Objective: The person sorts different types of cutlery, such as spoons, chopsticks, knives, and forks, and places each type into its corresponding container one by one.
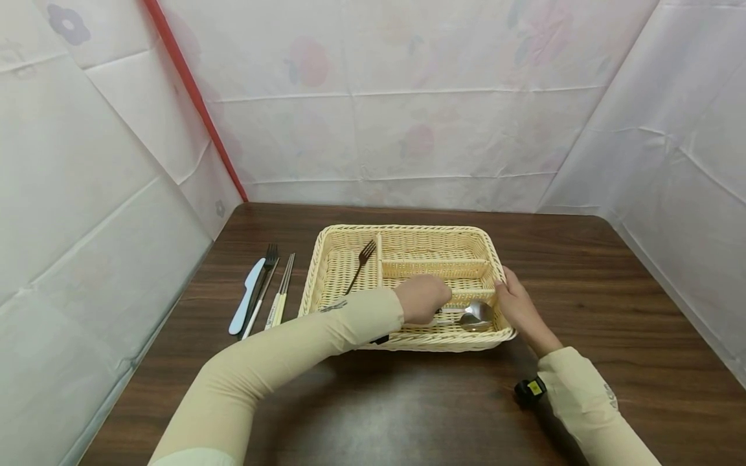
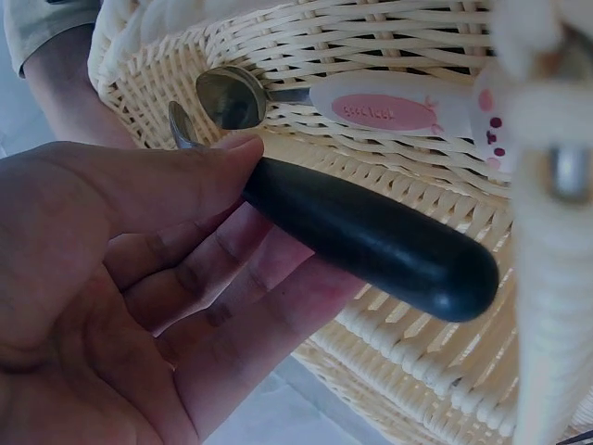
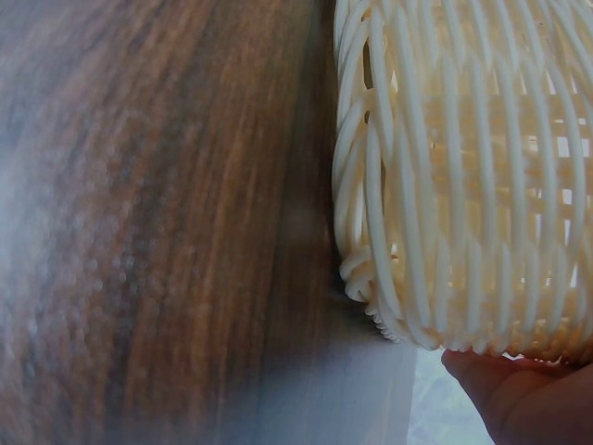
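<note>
My left hand [image 1: 424,298] is over the front compartment of a cream wicker basket [image 1: 408,345], pinching the black handle [image 2: 371,236] of a spoon between thumb and fingers. The steel bowl of this spoon [image 2: 182,122] is partly hidden behind the thumb. Beside it in the same compartment lies a second spoon [image 2: 232,97], whose white handle carries a pink patch. At the basket's right end, my right hand [image 1: 519,309] grips the rim. Only part of the right hand [image 3: 519,385] shows in the right wrist view, against the woven wall.
A dark fork [image 1: 364,254] lies in the basket's left compartment. Left of the basket, on the brown wooden table [image 1: 612,310], are a light blue knife [image 1: 247,294], a black-handled fork [image 1: 270,259] and chopsticks [image 1: 281,298]. Dividers [image 1: 434,267] split the basket's right part.
</note>
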Available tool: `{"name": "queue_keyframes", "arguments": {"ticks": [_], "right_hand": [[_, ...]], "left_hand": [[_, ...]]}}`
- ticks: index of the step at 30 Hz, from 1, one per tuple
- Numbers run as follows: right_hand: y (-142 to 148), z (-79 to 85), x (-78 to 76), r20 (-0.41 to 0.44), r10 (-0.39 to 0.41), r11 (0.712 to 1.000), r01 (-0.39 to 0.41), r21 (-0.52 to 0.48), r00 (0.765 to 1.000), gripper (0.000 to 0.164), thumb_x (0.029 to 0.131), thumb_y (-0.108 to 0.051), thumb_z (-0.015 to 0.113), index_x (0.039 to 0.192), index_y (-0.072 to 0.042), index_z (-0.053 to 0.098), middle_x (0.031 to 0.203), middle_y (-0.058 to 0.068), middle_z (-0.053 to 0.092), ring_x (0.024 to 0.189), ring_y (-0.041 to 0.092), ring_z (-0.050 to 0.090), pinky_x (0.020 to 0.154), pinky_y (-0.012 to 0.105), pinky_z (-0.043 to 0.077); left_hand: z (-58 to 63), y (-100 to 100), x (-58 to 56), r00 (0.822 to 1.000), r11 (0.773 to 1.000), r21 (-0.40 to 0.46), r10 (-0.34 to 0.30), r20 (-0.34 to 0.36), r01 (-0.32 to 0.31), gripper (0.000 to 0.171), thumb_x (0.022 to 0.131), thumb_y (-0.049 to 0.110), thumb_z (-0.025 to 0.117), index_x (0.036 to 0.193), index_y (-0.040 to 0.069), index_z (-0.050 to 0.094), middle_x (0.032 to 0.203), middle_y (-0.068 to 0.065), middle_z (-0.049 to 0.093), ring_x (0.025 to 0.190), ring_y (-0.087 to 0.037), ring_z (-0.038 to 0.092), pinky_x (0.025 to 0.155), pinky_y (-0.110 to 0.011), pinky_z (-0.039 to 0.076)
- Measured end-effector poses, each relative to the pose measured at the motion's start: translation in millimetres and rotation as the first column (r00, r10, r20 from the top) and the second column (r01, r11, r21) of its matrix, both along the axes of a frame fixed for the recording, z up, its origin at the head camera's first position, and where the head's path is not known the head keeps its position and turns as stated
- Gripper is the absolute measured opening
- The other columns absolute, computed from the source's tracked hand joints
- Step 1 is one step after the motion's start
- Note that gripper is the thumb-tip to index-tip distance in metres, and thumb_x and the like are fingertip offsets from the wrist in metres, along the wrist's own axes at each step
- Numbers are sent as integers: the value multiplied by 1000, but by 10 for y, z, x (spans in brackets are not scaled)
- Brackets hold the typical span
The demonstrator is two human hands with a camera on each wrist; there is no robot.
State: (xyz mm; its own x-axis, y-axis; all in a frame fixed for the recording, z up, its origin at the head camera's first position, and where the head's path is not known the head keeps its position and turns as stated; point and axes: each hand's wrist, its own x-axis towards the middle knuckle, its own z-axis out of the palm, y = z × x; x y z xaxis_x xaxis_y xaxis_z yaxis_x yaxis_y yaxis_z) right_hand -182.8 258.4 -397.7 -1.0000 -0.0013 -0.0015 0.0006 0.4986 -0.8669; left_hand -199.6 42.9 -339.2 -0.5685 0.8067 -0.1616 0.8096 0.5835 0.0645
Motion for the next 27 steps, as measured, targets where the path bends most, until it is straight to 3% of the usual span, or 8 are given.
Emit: {"name": "queue_keyframes", "arguments": {"ticks": [15,27], "right_hand": [[10,-23,-22,21,-3,1000,3,3,1000,49,103,-13,24,147,6,14,143,32,29,132,38,27,108,52,20],[10,-10,-33,19,-8,1000,8,28,1000,50,103,-13,26,147,7,13,147,32,25,136,39,21,110,52,16]], "left_hand": [[-6,30,5,1000,999,-41,-3,-2,3,21,85,-7,60,77,12,57,72,5,55,61,-7,43,57,-18,42],[-83,64,-31,997,996,-88,-36,-66,30,18,85,-4,60,78,13,58,77,3,59,64,-8,47,61,-19,45]]}}
